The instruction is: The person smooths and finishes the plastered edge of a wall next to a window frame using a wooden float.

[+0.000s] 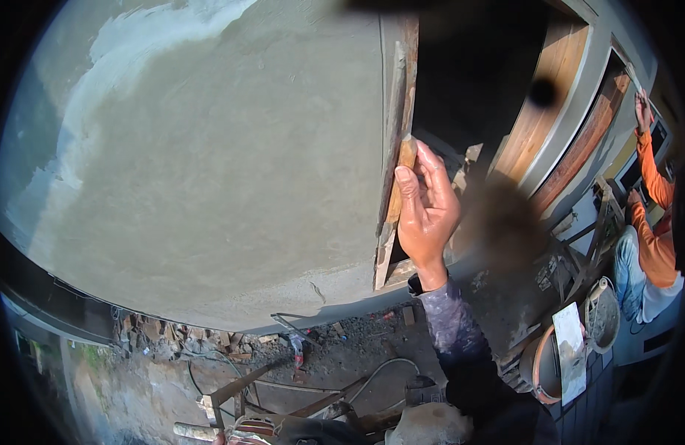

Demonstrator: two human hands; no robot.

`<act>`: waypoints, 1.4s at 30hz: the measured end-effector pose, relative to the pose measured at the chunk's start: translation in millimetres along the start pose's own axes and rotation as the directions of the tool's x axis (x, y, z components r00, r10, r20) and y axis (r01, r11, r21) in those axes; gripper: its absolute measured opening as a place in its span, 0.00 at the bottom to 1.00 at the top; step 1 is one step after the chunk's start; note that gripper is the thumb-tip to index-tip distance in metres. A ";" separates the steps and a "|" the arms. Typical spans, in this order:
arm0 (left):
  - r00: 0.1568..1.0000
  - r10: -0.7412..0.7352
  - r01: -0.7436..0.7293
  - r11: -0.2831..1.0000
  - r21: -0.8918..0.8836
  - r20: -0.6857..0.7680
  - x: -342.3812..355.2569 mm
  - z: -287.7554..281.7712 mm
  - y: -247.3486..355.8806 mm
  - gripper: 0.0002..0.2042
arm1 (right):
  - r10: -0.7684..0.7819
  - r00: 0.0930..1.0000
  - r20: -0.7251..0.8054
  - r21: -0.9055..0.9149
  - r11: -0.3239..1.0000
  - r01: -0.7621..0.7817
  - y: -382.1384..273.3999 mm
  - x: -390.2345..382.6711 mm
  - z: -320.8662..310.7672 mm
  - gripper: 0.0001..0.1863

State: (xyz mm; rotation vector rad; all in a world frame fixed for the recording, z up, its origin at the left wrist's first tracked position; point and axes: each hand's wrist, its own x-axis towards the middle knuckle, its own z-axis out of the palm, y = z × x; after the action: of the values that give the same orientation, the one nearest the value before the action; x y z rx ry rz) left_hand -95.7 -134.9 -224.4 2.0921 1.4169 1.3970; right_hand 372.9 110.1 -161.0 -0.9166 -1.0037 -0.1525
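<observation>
My right hand [427,208] is closed on a yellowish wooden piece [403,154], held upright along a long grey strip [393,104] at the edge of a window opening. Left of it is a wall [216,141] of grey plaster, with a paler patch toward the upper left. At the bottom edge, a small part of my left hand [219,438] shows beside some wooden pieces; its fingers are mostly hidden.
A co-worker in orange sleeves [654,245] reaches up at the right. Buckets [602,319] and a white board [568,354] with grey smears stand lower right. Rubble [172,334], planks [238,382] and a hose [387,363] lie below the wall.
</observation>
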 end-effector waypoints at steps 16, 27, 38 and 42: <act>0.985 -0.111 0.105 0.993 -0.052 -0.133 -1.3 21.5 10.3 0.32 | 0.104 0.970 0.219 0.178 0.973 -0.144 4.5 89.7 -0.8 0.24; 0.964 -0.160 0.146 0.986 -0.080 -0.212 2.7 22.3 24.6 0.32 | 0.267 0.943 0.201 0.014 0.961 -0.275 33.6 14.0 -24.7 0.21; 0.761 -0.392 0.185 0.895 -0.406 -0.517 29.9 44.4 64.0 0.34 | 0.359 0.904 0.234 -0.077 0.933 -0.351 91.3 -85.1 -57.6 0.18; 0.978 -0.175 0.179 0.984 0.025 -0.115 20.5 21.5 60.8 0.34 | 0.519 0.818 0.248 0.034 0.839 -0.543 113.3 -138.2 -71.5 0.18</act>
State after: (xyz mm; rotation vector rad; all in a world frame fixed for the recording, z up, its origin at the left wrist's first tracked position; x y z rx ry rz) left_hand -41.7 -141.9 -184.2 1.8801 1.6387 1.4467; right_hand 399.5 90.9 -350.6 -1.1032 -0.9182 0.4891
